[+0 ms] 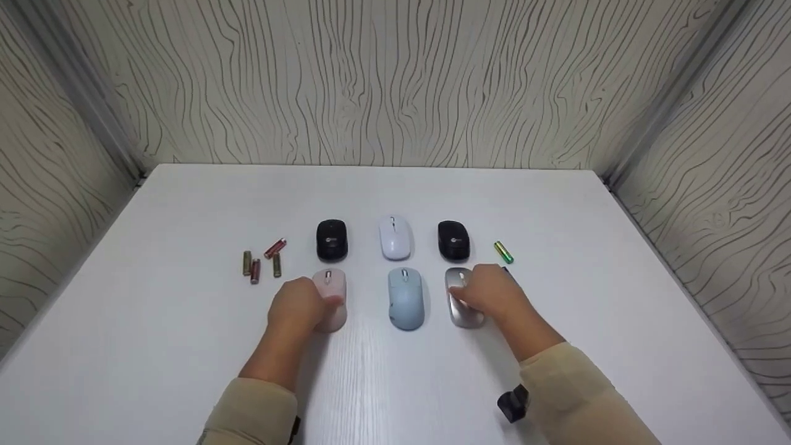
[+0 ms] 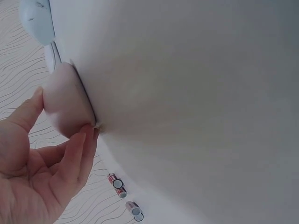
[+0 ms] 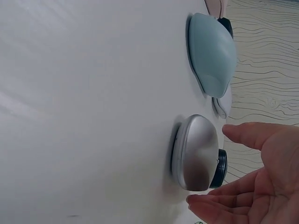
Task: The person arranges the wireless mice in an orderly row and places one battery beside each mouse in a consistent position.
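My left hand (image 1: 298, 306) holds a pink computer mouse (image 1: 332, 283), thumb on its right side and fingers along its left. The left wrist view has the pink mouse (image 2: 65, 98) between the thumb and fingertips, its underside close to the white tabletop. Around a silver mouse (image 1: 465, 318), my right hand (image 1: 494, 290) is spread, thumb on one side and fingers on the other. The right wrist view shows a gap between the thumb and the silver mouse (image 3: 198, 154), with the fingertips right by its lower end. A light blue mouse (image 1: 406, 300) lies between the hands.
Behind lie a black mouse (image 1: 332, 240), a white mouse (image 1: 395, 238) and another black mouse (image 1: 453, 240). Several small batteries (image 1: 255, 271) are at the left, and a green battery (image 1: 503, 252) at the right. Patterned panels (image 1: 371, 86) enclose the white table (image 1: 185, 346) at its back and sides.
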`<state>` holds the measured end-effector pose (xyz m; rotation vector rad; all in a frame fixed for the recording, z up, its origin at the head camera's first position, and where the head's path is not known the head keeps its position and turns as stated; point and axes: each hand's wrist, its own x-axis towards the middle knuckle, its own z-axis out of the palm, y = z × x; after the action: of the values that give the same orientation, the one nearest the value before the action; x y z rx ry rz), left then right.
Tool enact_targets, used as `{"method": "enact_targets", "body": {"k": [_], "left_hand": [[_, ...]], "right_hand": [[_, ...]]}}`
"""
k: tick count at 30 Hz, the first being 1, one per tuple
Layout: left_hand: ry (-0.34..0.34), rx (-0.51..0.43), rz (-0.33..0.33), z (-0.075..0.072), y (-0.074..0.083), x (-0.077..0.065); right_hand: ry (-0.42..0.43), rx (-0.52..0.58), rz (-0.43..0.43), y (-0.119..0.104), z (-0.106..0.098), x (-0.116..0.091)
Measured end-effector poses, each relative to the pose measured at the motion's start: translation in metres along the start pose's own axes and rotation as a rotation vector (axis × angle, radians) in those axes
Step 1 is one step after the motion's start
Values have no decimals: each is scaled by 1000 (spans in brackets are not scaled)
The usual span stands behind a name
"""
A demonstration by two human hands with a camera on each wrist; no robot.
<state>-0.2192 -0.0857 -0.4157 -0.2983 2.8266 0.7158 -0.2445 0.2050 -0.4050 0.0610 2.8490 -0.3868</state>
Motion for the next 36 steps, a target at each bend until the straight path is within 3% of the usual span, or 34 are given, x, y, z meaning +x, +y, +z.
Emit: {"method": "enact_targets", "body": {"k": [17, 29, 36], "left_hand": [[-72, -20, -29, -8, -1, 0], [-67, 43, -12, -42, -18, 8], [-1, 52, 10, -54, -33, 16]], "right_hand": [[48, 21, -27, 3, 7, -12], [119, -1, -36, 1, 16, -12], [120, -47, -36, -4, 18, -11]]}}
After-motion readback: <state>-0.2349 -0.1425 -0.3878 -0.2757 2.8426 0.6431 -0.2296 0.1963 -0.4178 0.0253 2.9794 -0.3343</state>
